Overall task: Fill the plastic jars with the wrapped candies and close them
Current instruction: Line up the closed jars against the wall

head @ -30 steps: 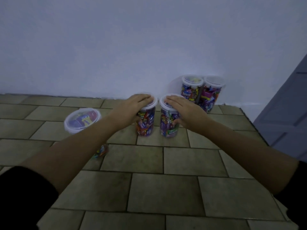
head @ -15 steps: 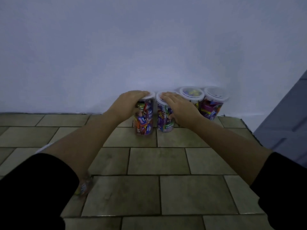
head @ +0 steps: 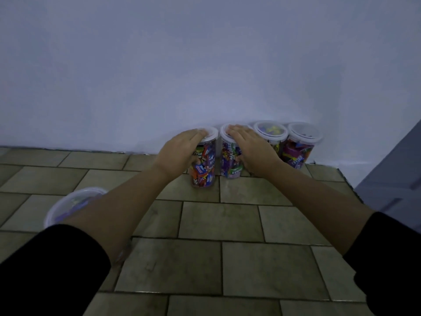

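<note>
Several clear plastic jars full of wrapped candies stand in a row against the white wall, all lidded. My left hand (head: 182, 149) grips the leftmost jar (head: 205, 169), fingers over its lid and thumb on its side. My right hand (head: 252, 149) grips the jar beside it (head: 229, 165) the same way. Two more closed jars, one (head: 271, 133) and another (head: 300, 147), stand to the right, touching the wall. A fifth lidded jar (head: 73, 201) stands near me at the left, mostly hidden behind my left forearm.
The floor is grey-green tile (head: 227, 220). The white wall (head: 205, 76) runs right behind the jar row. A grey door or panel (head: 398, 179) closes off the right side.
Both hands have pushed their two jars away from me, up to the wall and beside the two jars at the right. The view has tilted up slightly.
</note>
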